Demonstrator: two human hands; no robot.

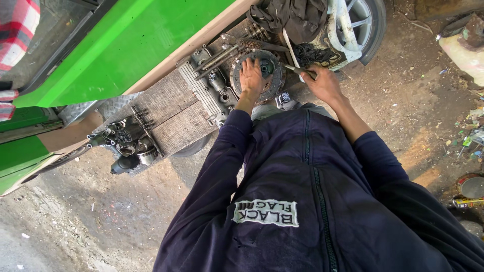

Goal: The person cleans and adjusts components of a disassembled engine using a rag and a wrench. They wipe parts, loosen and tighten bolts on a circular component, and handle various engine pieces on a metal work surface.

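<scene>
White rectangular patch (pixel 265 212) with dark lettering, sewn on front of dark blue zip jacket (pixel 322 201), low in frame, left of zip line. Small yellow tube-like package (pixel 467 202) lying on dirt at right edge, beside round rusty lid (pixel 473 187). Scraps of coloured wrappers (pixel 471 136) (green, white, too small to tell apart) scattered on ground farther up right edge. No screens, no signs.

An outdoor work area is shown, lit by daylight. The ground (pixel 91 216) is formed of bare, dusty earth, on which scattered litter (pixel 471 136) is seen at the right edge. A bright green vehicle body (pixel 126 45) is positioned at the upper left, and a car wheel (pixel 365 20) is seen at the top.
</scene>
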